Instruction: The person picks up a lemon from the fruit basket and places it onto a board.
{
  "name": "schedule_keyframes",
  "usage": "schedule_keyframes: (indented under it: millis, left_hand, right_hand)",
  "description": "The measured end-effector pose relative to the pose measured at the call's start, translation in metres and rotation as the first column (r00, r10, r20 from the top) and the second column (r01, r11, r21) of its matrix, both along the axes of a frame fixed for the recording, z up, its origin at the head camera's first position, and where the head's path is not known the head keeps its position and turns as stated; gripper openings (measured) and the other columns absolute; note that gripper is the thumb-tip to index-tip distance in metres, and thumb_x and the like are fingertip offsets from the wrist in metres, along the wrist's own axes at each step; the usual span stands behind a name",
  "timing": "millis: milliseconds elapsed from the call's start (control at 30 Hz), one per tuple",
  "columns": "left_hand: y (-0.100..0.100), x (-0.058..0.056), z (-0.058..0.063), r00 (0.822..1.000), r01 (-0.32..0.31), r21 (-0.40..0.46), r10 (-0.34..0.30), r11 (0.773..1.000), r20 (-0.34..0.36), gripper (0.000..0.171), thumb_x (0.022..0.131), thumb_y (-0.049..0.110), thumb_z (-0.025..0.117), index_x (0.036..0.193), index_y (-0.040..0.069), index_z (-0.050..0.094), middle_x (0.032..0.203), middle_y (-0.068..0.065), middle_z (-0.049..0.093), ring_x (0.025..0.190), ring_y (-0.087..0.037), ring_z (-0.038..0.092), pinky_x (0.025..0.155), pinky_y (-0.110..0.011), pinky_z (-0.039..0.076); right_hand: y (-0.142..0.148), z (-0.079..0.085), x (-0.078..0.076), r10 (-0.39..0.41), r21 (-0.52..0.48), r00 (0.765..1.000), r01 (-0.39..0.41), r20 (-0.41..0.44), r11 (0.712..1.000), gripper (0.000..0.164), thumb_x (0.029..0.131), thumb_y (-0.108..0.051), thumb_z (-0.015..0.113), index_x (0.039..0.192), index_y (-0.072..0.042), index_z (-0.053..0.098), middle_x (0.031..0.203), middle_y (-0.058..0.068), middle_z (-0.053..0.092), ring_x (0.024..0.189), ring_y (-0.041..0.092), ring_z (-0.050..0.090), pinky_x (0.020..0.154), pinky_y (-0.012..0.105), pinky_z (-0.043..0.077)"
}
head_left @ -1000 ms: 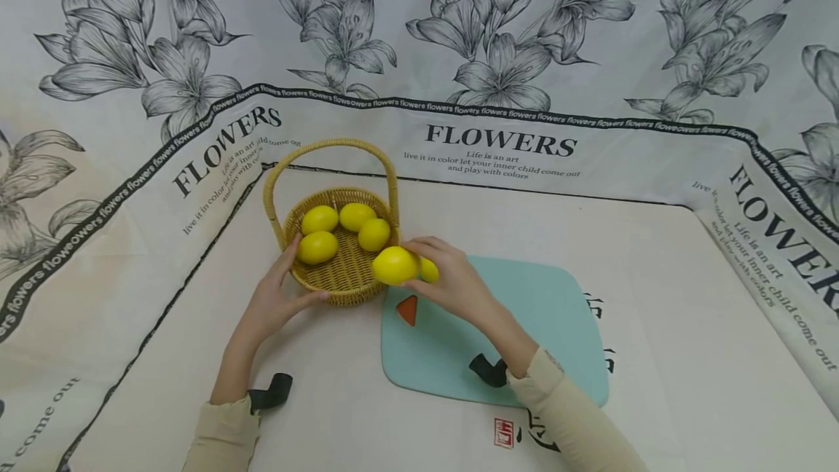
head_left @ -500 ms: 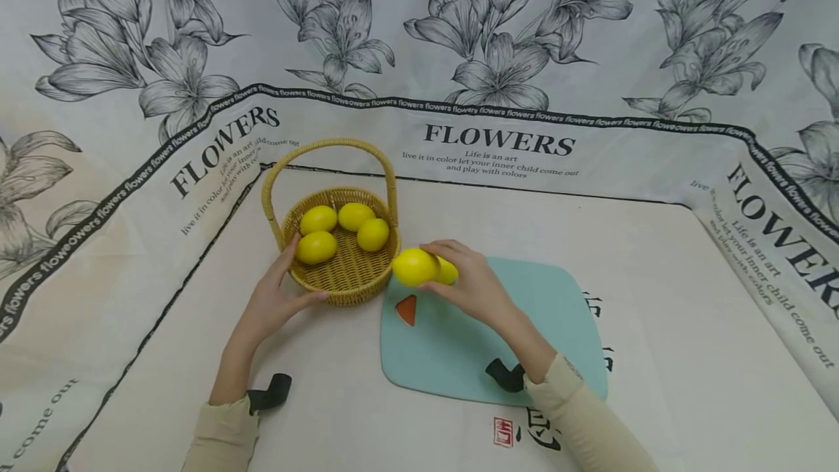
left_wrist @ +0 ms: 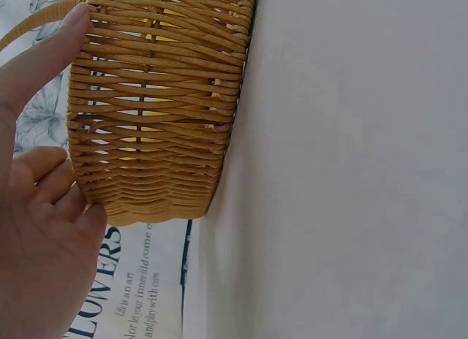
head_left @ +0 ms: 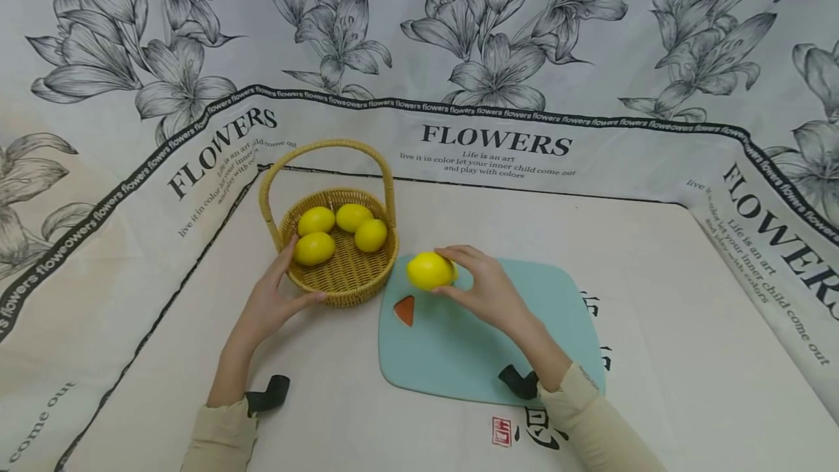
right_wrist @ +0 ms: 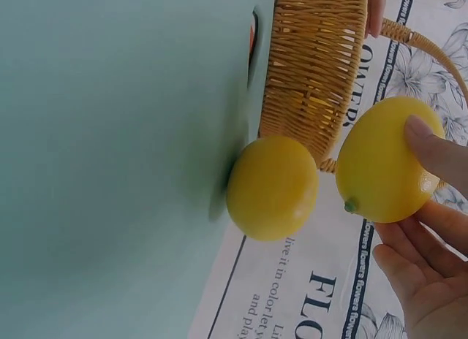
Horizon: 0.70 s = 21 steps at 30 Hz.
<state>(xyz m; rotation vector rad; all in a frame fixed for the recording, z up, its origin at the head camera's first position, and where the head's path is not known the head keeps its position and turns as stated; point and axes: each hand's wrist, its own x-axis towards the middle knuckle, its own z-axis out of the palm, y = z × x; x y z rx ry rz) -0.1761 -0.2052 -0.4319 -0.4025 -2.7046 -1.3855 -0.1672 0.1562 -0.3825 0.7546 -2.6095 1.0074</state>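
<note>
My right hand (head_left: 491,290) pinches a yellow lemon (head_left: 430,271) between thumb and fingers, raised over the pale green cutting board (head_left: 459,363). A second lemon (right_wrist: 272,188) rests on the board in the right wrist view; from the head it is mostly hidden behind the held one. To the left stands a wicker basket (head_left: 354,275) with several lemons (head_left: 314,248) inside. My left hand (head_left: 269,304) spans the basket's near left side, its thumb at the front rim and its fingers against the wall, as the left wrist view (left_wrist: 51,229) also shows.
An orange triangle (head_left: 405,310) shows near the board's left corner. The basket's tall handle (head_left: 328,143) arches over it. Black wrist mounts (head_left: 269,393) sit at both sleeves. A flower-printed cloth (head_left: 498,140) rises behind the white table surface (head_left: 655,297).
My right hand has moved right with the held lemon, away from the basket's rim and over the board. The left hand has stayed on the basket.
</note>
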Motion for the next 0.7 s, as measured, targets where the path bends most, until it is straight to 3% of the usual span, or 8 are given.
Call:
schedule_keyframes:
  millis: [700]
  left_hand:
    - [0.0, -0.001, -0.001, 1.0, 0.009, 0.009, -0.009, 1.0, -0.008, 0.108, 0.077, 0.035, 0.081, 0.156, 0.02, 0.01, 0.161, -0.008, 0.008, 0.145, -0.033, 0.01, 0.114, -0.058, 0.016]
  right_hand:
    - [0.037, -0.004, 0.006, -0.08, 0.028, 0.996, 0.081, -0.025, 0.996, 0.06, 0.075, -0.023, 0.084, 0.128, -0.005, 0.061, 0.125, 0.01, 0.062, 0.115, 0.027, 0.057, 0.099, 0.043, 0.048]
